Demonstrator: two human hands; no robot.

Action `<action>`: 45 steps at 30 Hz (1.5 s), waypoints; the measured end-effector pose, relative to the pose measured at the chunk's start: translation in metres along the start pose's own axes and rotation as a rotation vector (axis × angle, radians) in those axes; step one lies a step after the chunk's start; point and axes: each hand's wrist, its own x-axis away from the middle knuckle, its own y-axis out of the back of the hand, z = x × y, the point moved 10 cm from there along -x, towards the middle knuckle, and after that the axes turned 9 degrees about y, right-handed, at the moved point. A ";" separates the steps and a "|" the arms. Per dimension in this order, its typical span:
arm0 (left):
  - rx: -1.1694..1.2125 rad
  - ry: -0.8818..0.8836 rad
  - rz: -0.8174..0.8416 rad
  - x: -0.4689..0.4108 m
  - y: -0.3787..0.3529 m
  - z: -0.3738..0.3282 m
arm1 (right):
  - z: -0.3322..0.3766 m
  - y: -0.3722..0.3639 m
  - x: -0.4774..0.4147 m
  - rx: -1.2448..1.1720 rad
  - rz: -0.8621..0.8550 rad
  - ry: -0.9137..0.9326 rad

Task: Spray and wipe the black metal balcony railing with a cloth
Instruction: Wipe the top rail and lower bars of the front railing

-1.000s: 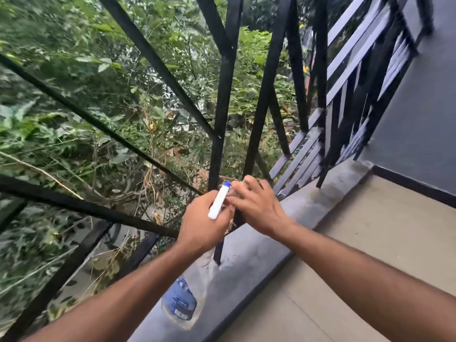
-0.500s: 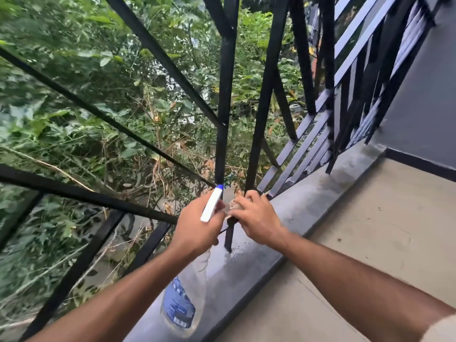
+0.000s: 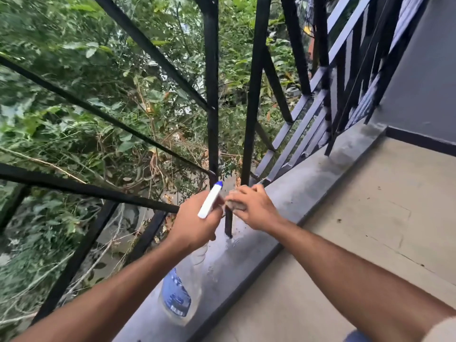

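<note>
The left hand (image 3: 195, 225), gripping the clear plastic spray bottle (image 3: 181, 290), is sitting just left of the black metal balcony railing (image 3: 212, 95). The right hand (image 3: 255, 209) is holding the pale crumpled cloth (image 3: 234, 205) against an upright bar from the right. Both are hanging over the grey concrete ledge (image 3: 291, 201), which is lying between the railing and the tan tiled floor (image 3: 357, 230).

Found the railing (image 3: 212, 95) black throughout, with a pale blue-grey sheen on the farther slats, against foliage (image 3: 74, 107) of mixed greens streaked with dry brown stems. Noted a spray bottle (image 3: 210, 201) with a white head tipped in blue, a clear body and a blue label with pale print, beside a pale greyish cloth (image 3: 234, 206). Saw a dark grey ledge (image 3: 308, 188) flecked with pale spots, a tan floor (image 3: 370, 230) dotted with dark specks, a grey wall (image 3: 431, 82) edged by black skirting (image 3: 419, 139), and a cream sleeve (image 3: 441, 329).
</note>
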 end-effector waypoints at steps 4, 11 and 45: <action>0.058 0.002 0.010 0.003 0.002 -0.003 | 0.006 -0.005 0.025 -0.164 -0.165 -0.179; 0.017 0.078 -0.043 0.000 0.013 0.013 | 0.011 -0.006 0.014 -0.108 -0.007 -0.062; 0.214 0.472 0.032 0.028 -0.014 0.051 | 0.008 0.000 0.061 -1.210 -0.132 -1.037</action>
